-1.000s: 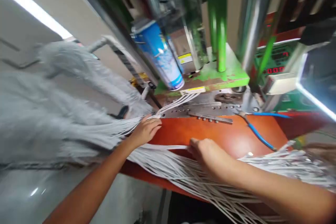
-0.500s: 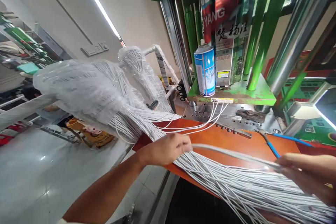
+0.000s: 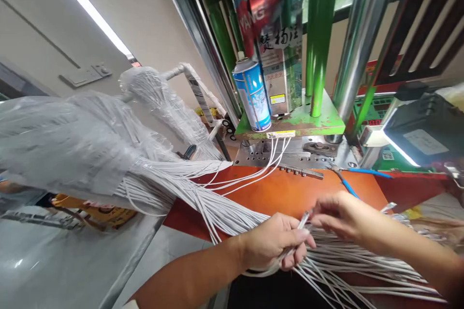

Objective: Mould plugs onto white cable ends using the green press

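L hand now closed round white wire bundle. R hand pinches metal wire tip, both just off orange surface.

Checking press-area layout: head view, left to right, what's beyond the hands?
Plastic-wrapped white cable bundle → blue-and-white aerosol can → green press column → blue-handled pliers
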`<state>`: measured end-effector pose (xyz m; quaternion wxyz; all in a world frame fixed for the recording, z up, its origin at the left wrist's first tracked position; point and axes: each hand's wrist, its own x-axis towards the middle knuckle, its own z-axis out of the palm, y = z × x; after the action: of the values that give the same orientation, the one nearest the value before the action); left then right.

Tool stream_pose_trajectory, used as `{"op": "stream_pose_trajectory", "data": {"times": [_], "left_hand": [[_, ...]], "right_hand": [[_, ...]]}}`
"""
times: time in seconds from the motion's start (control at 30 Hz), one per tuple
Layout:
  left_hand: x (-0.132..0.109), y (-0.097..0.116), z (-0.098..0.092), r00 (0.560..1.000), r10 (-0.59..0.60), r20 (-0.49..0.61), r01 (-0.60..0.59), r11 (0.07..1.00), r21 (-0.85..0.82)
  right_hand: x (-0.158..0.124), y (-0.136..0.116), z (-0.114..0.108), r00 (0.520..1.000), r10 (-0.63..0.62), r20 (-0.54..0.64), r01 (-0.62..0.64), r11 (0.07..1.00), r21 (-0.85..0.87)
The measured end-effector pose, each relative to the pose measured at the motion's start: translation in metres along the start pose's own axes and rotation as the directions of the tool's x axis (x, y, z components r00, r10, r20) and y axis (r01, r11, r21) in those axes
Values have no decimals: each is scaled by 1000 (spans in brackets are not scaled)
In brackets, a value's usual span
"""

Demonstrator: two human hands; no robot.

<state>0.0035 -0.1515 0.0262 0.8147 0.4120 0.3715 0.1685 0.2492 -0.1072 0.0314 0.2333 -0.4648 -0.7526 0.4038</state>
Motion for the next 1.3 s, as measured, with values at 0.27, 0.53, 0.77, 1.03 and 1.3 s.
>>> {"op": "stream_pose_trajectory", "data": {"times": [0.27, 0.53, 0.77, 1.03, 1.3], "left_hand": [[49, 44, -15, 996, 61, -62, -58, 997, 56], [75, 41, -67, 953, 197, -231, -159, 972, 172], [75, 37, -67, 954, 155, -258, -78, 955, 286], [75, 41, -63, 958, 127, -256, -22, 926, 377], [79, 31, -58, 898, 269, -348, -60, 858, 510]], "right_hand": [[38, 5, 37, 967, -26, -253, 63, 988, 142], [47, 51, 41, 943, -92, -319, -140, 762, -632], [44, 39, 42, 952, -62, -301, -67, 914, -400], [44, 36, 50, 935, -233, -268, 34, 809, -587], [44, 40, 52, 968, -178, -174, 62, 849, -525]]}}
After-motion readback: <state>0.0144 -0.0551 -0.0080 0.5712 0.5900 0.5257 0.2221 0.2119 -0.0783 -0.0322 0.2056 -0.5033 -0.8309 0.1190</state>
